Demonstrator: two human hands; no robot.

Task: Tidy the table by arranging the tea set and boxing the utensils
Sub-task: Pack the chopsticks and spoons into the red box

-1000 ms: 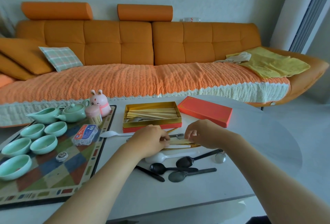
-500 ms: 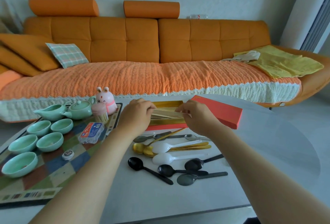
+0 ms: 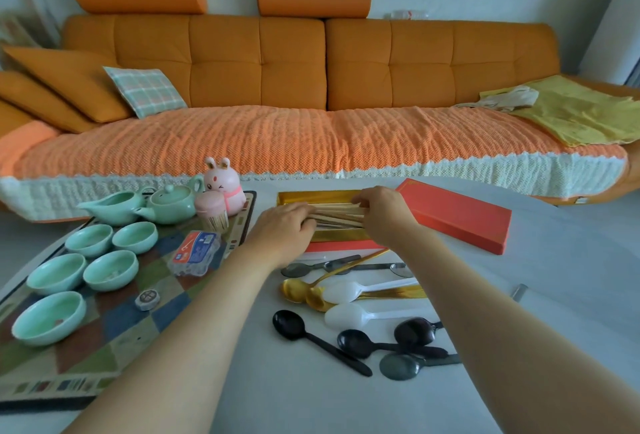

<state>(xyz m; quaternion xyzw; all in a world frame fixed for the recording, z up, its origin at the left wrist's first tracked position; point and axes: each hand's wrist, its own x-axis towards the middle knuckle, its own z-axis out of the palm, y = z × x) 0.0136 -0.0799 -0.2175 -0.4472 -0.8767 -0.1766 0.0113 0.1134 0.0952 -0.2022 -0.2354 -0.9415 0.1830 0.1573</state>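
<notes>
Five green cups [image 3: 110,270], two white spoons [image 3: 346,315]

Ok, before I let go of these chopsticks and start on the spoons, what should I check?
1. The chopsticks lie inside the gold box: ok.
2. The left hand and right hand hold the bundle at either end: ok.
3. Bundle lying flat and even: cannot tell, the hands cover its ends.
4. Spoons boxed: not ok; black spoons, white spoons and gold spoons lie on the table in front of the box.
5. The red lid is free to pick up: ok, nothing lies on it.
6. Room left in the box for spoons: cannot tell.
</notes>
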